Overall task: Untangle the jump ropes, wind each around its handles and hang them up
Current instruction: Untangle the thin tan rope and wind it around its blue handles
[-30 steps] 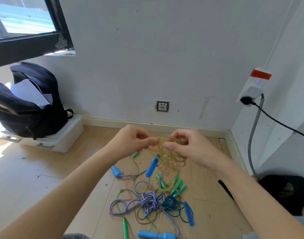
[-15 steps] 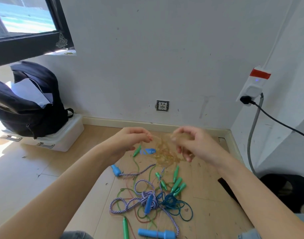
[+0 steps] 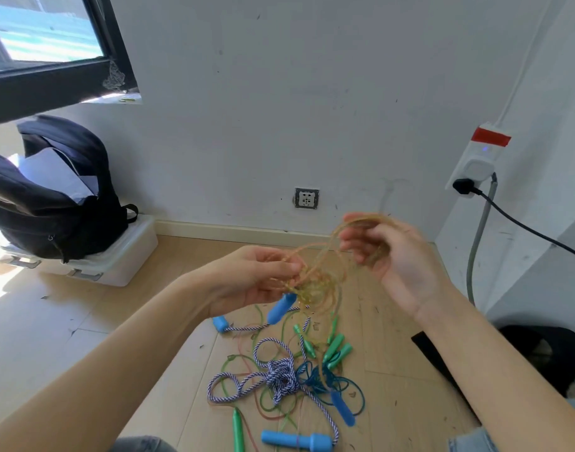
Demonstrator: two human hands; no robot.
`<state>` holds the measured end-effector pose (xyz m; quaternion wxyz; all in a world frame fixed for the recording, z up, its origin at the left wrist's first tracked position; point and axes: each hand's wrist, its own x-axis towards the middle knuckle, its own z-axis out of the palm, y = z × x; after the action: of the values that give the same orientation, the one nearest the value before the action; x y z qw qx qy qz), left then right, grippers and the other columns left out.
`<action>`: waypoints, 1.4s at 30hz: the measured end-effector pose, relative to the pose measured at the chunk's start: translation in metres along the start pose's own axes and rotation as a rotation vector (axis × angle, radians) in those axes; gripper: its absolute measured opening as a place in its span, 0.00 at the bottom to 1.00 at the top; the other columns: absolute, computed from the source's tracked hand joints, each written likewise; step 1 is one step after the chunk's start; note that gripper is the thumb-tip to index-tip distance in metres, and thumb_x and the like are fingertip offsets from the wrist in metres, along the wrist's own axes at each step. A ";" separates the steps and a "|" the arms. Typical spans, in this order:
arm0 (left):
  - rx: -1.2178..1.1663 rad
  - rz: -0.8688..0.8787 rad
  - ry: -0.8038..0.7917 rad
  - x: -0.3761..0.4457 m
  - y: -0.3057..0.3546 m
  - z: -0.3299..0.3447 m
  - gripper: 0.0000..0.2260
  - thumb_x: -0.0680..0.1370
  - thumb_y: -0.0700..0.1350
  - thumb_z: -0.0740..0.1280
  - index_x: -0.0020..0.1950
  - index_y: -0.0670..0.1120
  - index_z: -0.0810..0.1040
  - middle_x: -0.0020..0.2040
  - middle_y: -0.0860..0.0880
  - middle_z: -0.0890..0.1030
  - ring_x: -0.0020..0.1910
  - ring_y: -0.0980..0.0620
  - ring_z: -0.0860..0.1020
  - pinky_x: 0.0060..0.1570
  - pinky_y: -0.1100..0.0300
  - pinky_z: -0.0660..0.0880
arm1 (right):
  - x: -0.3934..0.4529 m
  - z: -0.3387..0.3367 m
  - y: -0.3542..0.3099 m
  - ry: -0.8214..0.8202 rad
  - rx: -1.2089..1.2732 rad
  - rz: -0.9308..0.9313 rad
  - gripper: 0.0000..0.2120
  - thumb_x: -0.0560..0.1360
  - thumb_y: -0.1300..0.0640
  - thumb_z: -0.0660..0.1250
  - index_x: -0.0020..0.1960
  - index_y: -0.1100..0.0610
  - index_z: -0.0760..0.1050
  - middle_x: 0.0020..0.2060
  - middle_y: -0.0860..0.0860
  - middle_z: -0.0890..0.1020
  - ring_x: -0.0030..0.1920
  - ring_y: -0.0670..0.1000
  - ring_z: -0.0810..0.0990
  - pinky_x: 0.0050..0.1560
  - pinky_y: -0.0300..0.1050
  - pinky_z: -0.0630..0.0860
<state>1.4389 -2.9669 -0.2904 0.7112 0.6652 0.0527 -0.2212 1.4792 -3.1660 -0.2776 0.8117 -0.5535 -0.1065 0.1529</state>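
**Yellow rope lifted higher, still a mess**

Since half a second before, the right hand (image 3: 400, 256) had gone up and out toward the wall corner, dragging loops of the clear yellow rope (image 3: 322, 275) with it, and a blue handle (image 3: 281, 307) now dangled just under the left hand (image 3: 256, 277).

Biggest thing in the room was the black backpack (image 3: 51, 197), which sat on a white plastic box (image 3: 116, 256) under the window at the left. On the wooden floor (image 3: 84, 321) below the hands lay the tangled pile of ropes (image 3: 286, 376): a blue-and-white braided one knotted in the middle, thin green and dark blue cords looped around it, a cluster of green handles (image 3: 335, 349) at its right and a light blue handle (image 3: 295, 441) at the near edge.

Both hands were held up above that pile, apart from it. Left hand pinched the yellow strands between thumb and fingertips. Right hand had its fingers curled with yellow loops running over and through them, a bit blurred. A wall socket (image 3: 306, 198) sat low on the wall behind.
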 end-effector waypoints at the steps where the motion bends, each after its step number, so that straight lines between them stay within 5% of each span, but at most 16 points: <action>1: -0.025 -0.014 -0.001 -0.001 0.002 -0.005 0.05 0.72 0.41 0.68 0.47 0.42 0.80 0.37 0.49 0.81 0.31 0.57 0.76 0.32 0.68 0.75 | 0.001 -0.003 -0.002 0.022 0.064 -0.023 0.22 0.74 0.73 0.50 0.39 0.61 0.81 0.31 0.57 0.83 0.29 0.50 0.80 0.27 0.36 0.72; 4: -0.168 -0.026 0.066 -0.003 0.004 -0.015 0.05 0.74 0.39 0.66 0.47 0.41 0.80 0.38 0.47 0.80 0.33 0.54 0.77 0.34 0.65 0.77 | -0.001 -0.005 -0.002 -0.074 0.012 0.029 0.18 0.72 0.73 0.53 0.45 0.61 0.80 0.37 0.57 0.84 0.28 0.49 0.78 0.30 0.37 0.75; 7: -0.253 -0.023 0.146 -0.002 0.003 -0.016 0.06 0.75 0.38 0.64 0.50 0.42 0.79 0.39 0.46 0.77 0.34 0.52 0.77 0.35 0.61 0.79 | -0.007 -0.002 0.002 -0.288 -0.499 0.189 0.08 0.73 0.62 0.66 0.52 0.58 0.73 0.40 0.54 0.85 0.26 0.47 0.75 0.30 0.37 0.74; 11: -0.125 0.034 0.207 0.003 -0.004 -0.002 0.06 0.76 0.37 0.65 0.50 0.43 0.79 0.36 0.48 0.78 0.31 0.56 0.77 0.36 0.59 0.78 | -0.010 0.011 0.015 -0.298 -0.948 0.114 0.12 0.72 0.48 0.69 0.44 0.55 0.71 0.26 0.49 0.81 0.20 0.45 0.72 0.25 0.37 0.69; 15: 0.123 0.052 0.314 0.009 -0.010 -0.001 0.04 0.77 0.40 0.65 0.50 0.44 0.79 0.34 0.51 0.78 0.30 0.58 0.74 0.33 0.64 0.76 | -0.005 0.013 0.013 -0.131 -0.740 -0.129 0.12 0.74 0.51 0.65 0.36 0.57 0.72 0.18 0.43 0.70 0.20 0.40 0.65 0.23 0.30 0.62; 20: 0.043 -0.021 0.345 0.011 -0.006 -0.009 0.03 0.75 0.43 0.67 0.46 0.44 0.79 0.31 0.51 0.76 0.29 0.58 0.73 0.33 0.66 0.73 | -0.002 0.007 0.013 0.215 -0.379 -0.137 0.14 0.77 0.53 0.63 0.35 0.58 0.70 0.18 0.43 0.67 0.19 0.42 0.62 0.21 0.33 0.62; 25: 0.093 -0.128 -0.001 0.002 -0.006 -0.015 0.12 0.70 0.46 0.70 0.50 0.43 0.80 0.35 0.52 0.77 0.32 0.59 0.71 0.32 0.68 0.68 | 0.000 0.000 0.012 0.375 -0.205 -0.184 0.16 0.79 0.54 0.60 0.33 0.57 0.68 0.18 0.44 0.67 0.20 0.44 0.68 0.24 0.33 0.68; 27: 0.204 -0.168 -0.077 -0.001 -0.007 -0.013 0.09 0.71 0.44 0.70 0.50 0.41 0.80 0.36 0.52 0.77 0.31 0.59 0.71 0.29 0.69 0.67 | 0.001 -0.001 0.011 0.327 -0.303 -0.195 0.16 0.79 0.54 0.59 0.33 0.56 0.68 0.18 0.44 0.69 0.22 0.44 0.71 0.27 0.33 0.70; 29: 0.331 -0.193 0.010 -0.001 -0.011 -0.011 0.05 0.73 0.41 0.69 0.47 0.41 0.80 0.37 0.50 0.78 0.32 0.58 0.70 0.29 0.70 0.68 | 0.001 -0.001 0.008 0.174 -0.627 -0.097 0.14 0.78 0.53 0.61 0.34 0.56 0.72 0.23 0.45 0.75 0.29 0.46 0.76 0.37 0.38 0.73; 31: 0.416 -0.203 0.173 -0.001 -0.014 -0.014 0.06 0.74 0.41 0.69 0.48 0.41 0.80 0.39 0.48 0.78 0.35 0.56 0.70 0.30 0.70 0.69 | -0.002 -0.003 0.010 0.051 -1.083 0.048 0.08 0.76 0.52 0.64 0.44 0.57 0.76 0.39 0.48 0.81 0.44 0.51 0.80 0.47 0.45 0.74; 33: 0.493 -0.190 0.312 0.001 -0.016 -0.018 0.08 0.74 0.43 0.69 0.50 0.41 0.79 0.41 0.47 0.79 0.37 0.55 0.72 0.33 0.68 0.71 | -0.007 0.000 0.014 0.044 -1.338 -0.036 0.13 0.75 0.54 0.65 0.59 0.55 0.73 0.55 0.48 0.77 0.58 0.48 0.74 0.59 0.44 0.69; 36: 0.577 -0.154 0.312 0.004 -0.015 -0.012 0.08 0.73 0.45 0.70 0.48 0.41 0.80 0.40 0.47 0.79 0.35 0.55 0.73 0.35 0.66 0.71 | -0.012 0.021 0.014 -0.157 -1.224 -0.373 0.09 0.75 0.57 0.65 0.55 0.53 0.78 0.51 0.45 0.79 0.53 0.43 0.71 0.57 0.38 0.67; 39: 0.541 -0.099 0.215 0.005 -0.012 -0.001 0.07 0.73 0.44 0.70 0.47 0.42 0.81 0.40 0.47 0.79 0.36 0.55 0.73 0.35 0.67 0.71 | -0.013 0.030 0.021 -0.302 -1.322 -0.348 0.07 0.74 0.56 0.67 0.51 0.56 0.81 0.47 0.49 0.79 0.47 0.46 0.73 0.49 0.38 0.67; 42: 0.448 -0.074 0.145 0.004 -0.009 -0.001 0.08 0.73 0.42 0.70 0.48 0.39 0.80 0.44 0.43 0.80 0.43 0.51 0.74 0.45 0.61 0.74 | -0.010 0.024 0.025 -0.333 -1.386 -0.373 0.09 0.73 0.57 0.68 0.53 0.56 0.78 0.46 0.47 0.74 0.37 0.38 0.67 0.43 0.34 0.63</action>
<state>1.4389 -2.9671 -0.3003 0.5314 0.8182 0.0777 -0.2050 1.4590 -3.1404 -0.2925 0.2614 -0.8816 -0.3929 -0.0078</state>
